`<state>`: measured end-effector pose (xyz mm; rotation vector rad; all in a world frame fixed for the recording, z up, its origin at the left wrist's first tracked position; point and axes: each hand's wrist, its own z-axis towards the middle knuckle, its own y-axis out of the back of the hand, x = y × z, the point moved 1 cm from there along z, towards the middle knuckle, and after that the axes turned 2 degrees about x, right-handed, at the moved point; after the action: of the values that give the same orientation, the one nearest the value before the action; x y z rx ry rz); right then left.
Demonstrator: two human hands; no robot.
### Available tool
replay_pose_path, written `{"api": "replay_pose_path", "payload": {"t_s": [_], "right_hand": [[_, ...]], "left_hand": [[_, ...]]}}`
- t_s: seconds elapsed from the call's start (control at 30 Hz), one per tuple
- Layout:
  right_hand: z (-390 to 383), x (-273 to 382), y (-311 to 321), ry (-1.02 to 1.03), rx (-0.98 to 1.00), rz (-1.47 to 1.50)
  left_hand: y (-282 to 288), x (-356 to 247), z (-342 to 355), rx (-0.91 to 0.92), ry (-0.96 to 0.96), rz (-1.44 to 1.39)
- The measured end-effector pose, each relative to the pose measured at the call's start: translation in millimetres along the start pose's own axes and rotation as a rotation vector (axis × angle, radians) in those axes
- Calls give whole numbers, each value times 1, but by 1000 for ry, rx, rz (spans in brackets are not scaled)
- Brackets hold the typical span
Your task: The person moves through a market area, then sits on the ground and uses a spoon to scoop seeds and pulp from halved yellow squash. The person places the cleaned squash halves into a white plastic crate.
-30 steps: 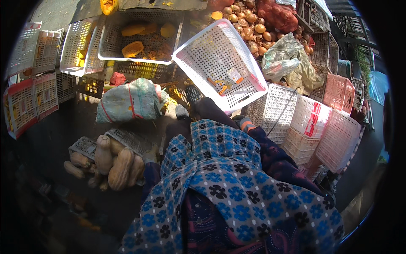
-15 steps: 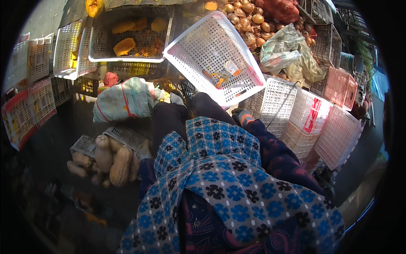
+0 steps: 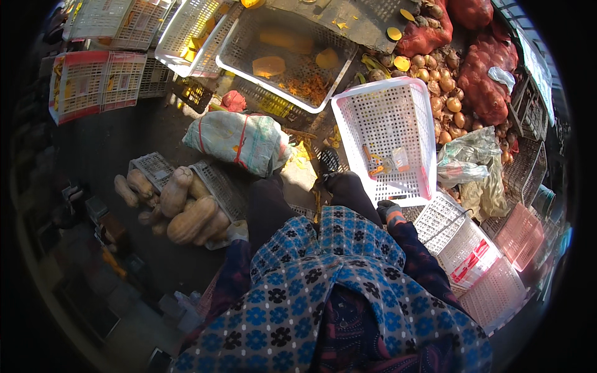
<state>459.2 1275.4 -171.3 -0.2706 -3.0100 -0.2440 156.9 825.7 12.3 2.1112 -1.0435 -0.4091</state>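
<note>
White plastic forms the crate (image 3: 388,127) just ahead of the right hand (image 3: 390,212), the nearer one; the crate's long axis runs roughly fore-and-aft. The left hand (image 3: 237,232) is beside squashes (image 3: 194,220). Whether either grip is closed, I cannot tell. The crate is perforated, pinkish along its near end.

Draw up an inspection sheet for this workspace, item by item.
Surface: dark ground, yellow scraps by a tied bundle.
Things at hand: white crate holding an orange-handled tool and a packet; squash heaped by a grey crate.
Clutter: loose onions, red sacks, plastic bags.
Left hand: gloved, at the grey crate's edge; grip unclear.
Right hand: gloved, at the white crate's near corner; grip unclear.
Cables: thin dark strand across crates at right; possibly a cord.
Surroundings: white-rimmed crate with cut squash ahead.
</note>
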Motion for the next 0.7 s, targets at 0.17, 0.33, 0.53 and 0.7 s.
{"api": "replay_pose_path", "payload": {"t_s": [0.17, 0.33, 0.53, 0.7], "right_hand": [[-8, 20, 5, 200, 81, -766], [4, 39, -3, 603, 154, -1351], [20, 37, 0, 122, -43, -131], [10, 34, 4, 113, -35, 155]], "left_hand": [[-14, 41, 8, -39, 63, -66], [-33, 40, 22, -28, 55, -308], [-13, -13, -1, -83, -21, -388], [-21, -20, 7, 0, -104, -346]]}}
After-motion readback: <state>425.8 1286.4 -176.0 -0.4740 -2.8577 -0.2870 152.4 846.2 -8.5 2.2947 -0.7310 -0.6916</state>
